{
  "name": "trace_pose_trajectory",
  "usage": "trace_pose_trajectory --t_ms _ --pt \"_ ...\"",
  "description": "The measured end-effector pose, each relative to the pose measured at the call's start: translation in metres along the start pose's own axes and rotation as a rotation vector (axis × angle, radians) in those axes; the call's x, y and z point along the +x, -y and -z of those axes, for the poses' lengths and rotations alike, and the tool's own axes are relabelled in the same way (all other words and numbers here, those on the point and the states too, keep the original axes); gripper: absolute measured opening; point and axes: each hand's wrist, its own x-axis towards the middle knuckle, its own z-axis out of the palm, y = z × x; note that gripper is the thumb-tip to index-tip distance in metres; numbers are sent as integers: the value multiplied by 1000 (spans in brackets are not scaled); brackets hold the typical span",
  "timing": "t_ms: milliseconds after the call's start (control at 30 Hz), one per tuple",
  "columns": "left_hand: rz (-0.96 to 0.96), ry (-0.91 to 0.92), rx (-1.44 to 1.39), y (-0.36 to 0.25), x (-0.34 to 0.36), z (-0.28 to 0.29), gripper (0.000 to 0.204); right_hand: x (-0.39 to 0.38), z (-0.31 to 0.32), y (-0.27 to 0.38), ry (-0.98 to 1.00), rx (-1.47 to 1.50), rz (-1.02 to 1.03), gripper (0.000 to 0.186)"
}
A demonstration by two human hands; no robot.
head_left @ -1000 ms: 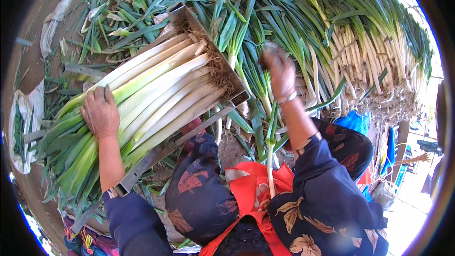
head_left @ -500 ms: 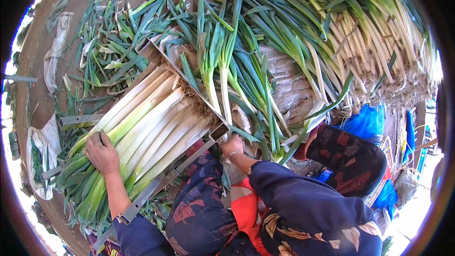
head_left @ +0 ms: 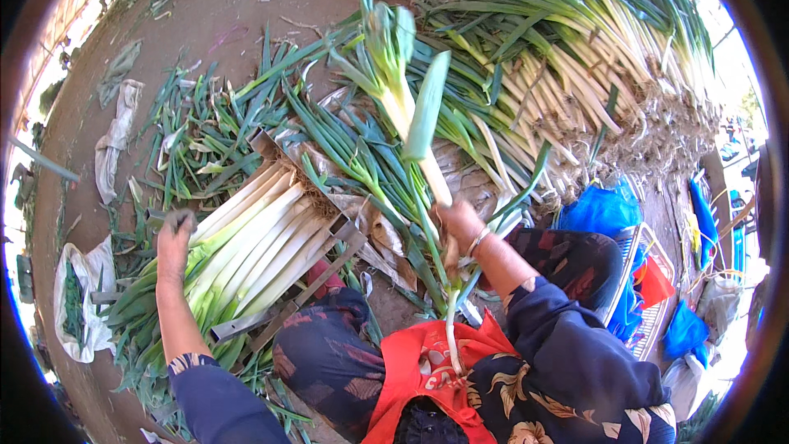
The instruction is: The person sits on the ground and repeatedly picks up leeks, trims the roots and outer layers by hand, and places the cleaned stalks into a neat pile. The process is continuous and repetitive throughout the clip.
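So the right hand (head_left: 460,222) had its fingers wrapped tight around the white shaft of a single leek (head_left: 403,107), which stood nearly upright, green leaves fanning out well above the fingertips. The left hand (head_left: 174,240) lay flat, fingers spread narrow, on the stack of trimmed leeks (head_left: 246,255) lying in a metal frame (head_left: 288,304), touching their green ends. Beyond the right fingers was a big pile of untrimmed leeks (head_left: 575,74), roots facing out. Loose green trimmings (head_left: 197,131) sat past the left fingertips.

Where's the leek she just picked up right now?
In the head view, the raised leek stands upright at centre, gripped by the right hand, right of the metal frame of trimmed leeks.
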Motion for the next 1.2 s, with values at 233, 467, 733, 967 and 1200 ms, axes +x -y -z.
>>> trace_pose_trajectory --t_ms 233,467,733,967,1200 --pt "104 175 -700 -202 -107 -146 66 -70 -13 -57 415 985 -657 13" --pt "627 528 -1351 -198 -170 -337 59 -182 49 -17 903 1331 -602 22" --pt "544 507 -1443 -144 -184 -385 39 -225 83 -49 363 53 -116 43" --pt "734 468 -1320 -145 -223 -415 31 -182 55 -61 169 -410 164 47" --pt "792 463 -1415 -137 -200 -392 27 -234 82 -38 572 -253 -65 63"
